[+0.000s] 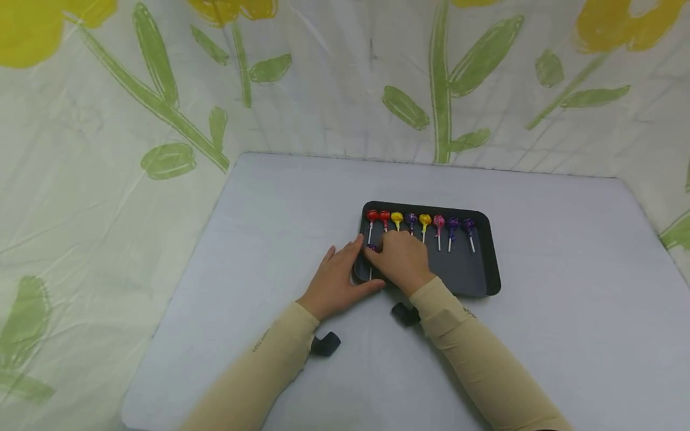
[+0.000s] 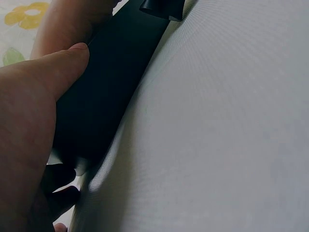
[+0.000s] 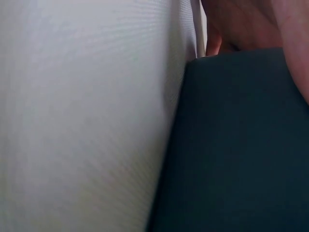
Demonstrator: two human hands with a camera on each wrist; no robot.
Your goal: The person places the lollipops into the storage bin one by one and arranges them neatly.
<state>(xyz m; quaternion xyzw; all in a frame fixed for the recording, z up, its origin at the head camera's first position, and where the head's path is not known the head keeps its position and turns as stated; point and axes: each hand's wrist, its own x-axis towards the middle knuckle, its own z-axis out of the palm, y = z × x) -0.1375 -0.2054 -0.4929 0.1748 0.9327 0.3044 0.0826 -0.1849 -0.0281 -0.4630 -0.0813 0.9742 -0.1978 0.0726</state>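
A dark baking tray [image 1: 458, 269] lies on the table, with a row of wrapped lollipops along its far side. From the left come red ones [image 1: 372, 215], then yellow, purple, another yellow, a pink one [image 1: 439, 222] and two purple ones. My right hand [image 1: 401, 257] reaches over the near wall, pinching a purple lollipop [image 1: 372, 246] at the tray's left; its white stick points toward me, and most fingertips are hidden. My left hand [image 1: 336, 284] rests against the tray's near left corner, fingers along the side. In the left wrist view its thumb [image 2: 72, 63] touches the near wall.
The tray stands on a pale table [image 1: 566, 299], whose surface extends on both sides of it. A sheet [image 1: 345, 90] printed with yellow flowers and green leaves hangs behind. Black wrist mounts [image 1: 326, 344] stick out below both sleeves.
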